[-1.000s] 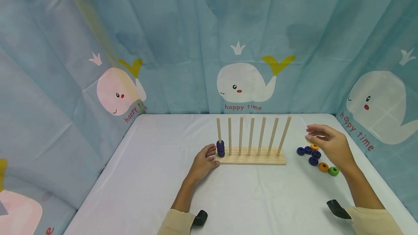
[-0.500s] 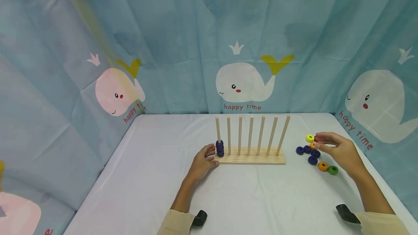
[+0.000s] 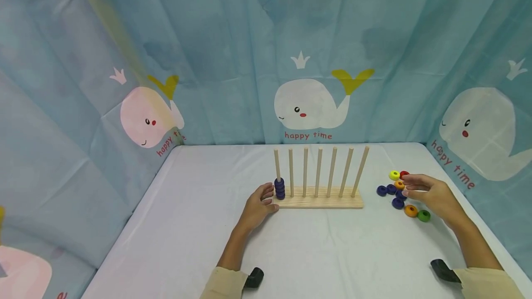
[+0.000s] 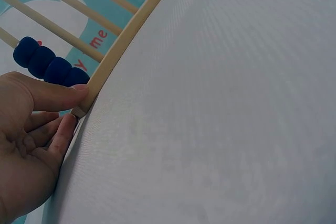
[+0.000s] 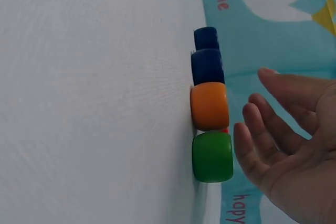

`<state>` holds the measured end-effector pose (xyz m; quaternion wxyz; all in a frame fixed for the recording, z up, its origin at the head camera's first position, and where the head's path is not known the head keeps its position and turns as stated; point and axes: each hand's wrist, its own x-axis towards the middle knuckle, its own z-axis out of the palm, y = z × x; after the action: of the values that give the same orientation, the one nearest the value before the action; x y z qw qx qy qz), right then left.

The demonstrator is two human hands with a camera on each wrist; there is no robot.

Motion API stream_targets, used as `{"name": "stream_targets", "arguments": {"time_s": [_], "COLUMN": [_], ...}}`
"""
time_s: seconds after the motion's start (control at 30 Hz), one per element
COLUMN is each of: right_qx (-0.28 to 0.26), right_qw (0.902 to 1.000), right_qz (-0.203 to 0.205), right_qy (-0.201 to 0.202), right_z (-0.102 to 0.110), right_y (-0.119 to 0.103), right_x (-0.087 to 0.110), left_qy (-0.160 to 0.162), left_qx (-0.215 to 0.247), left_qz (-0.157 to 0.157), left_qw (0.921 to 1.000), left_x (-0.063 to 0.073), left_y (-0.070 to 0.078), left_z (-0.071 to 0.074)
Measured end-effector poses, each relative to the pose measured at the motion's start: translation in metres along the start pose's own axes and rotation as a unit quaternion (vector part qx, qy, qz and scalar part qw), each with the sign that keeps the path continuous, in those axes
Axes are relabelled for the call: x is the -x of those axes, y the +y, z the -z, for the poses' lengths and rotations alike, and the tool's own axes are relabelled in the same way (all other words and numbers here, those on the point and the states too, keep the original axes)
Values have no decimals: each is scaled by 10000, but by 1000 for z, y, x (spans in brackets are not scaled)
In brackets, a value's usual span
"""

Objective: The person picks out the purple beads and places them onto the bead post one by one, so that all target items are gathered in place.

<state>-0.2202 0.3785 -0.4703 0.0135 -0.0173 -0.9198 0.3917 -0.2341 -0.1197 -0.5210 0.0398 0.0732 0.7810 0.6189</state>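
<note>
A wooden peg stand (image 3: 320, 201) with a row of upright pegs stands mid-table. Several dark blue beads (image 3: 280, 189) are stacked on its leftmost peg. My left hand (image 3: 254, 207) holds the stand's left end, the thumb on the front edge of the base in the left wrist view. Over the loose beads at the right hovers my right hand (image 3: 432, 197), fingers slightly bent and nothing between them. Near it lie a yellow bead (image 3: 394, 175), a red bead (image 3: 404, 175), two orange beads (image 3: 411, 211), a green bead (image 5: 212, 157) and several dark blue beads (image 3: 397, 203), one partly hidden by the fingers.
The white-covered table (image 3: 178, 234) meets a light blue whale-print curtain (image 3: 232, 82) at the back and sides. A black strap end sticks out at each sleeve cuff (image 3: 226, 283).
My right hand has moved right and lowered over the loose beads, then drawn slightly nearer, uncovering the yellow and red beads. The left hand keeps its place on the stand.
</note>
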Motion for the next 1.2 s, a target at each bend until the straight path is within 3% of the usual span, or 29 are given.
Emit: {"name": "stream_targets", "arguments": {"time_s": [0.3,1.2], "right_qx": [114,431], "right_qw": [9995,9961], "right_qz": [-144,126], "right_qy": [-269,-756], "right_z": [2,-1], "right_y": [10,19], "right_x": [-7,-15], "left_qy": [19,38], "left_qx": [44,76], "left_qz": [-52,21], "left_qw": [10000,10000], "left_x": [-1,-1], "left_y": [0,0], "left_z": [0,-1]}}
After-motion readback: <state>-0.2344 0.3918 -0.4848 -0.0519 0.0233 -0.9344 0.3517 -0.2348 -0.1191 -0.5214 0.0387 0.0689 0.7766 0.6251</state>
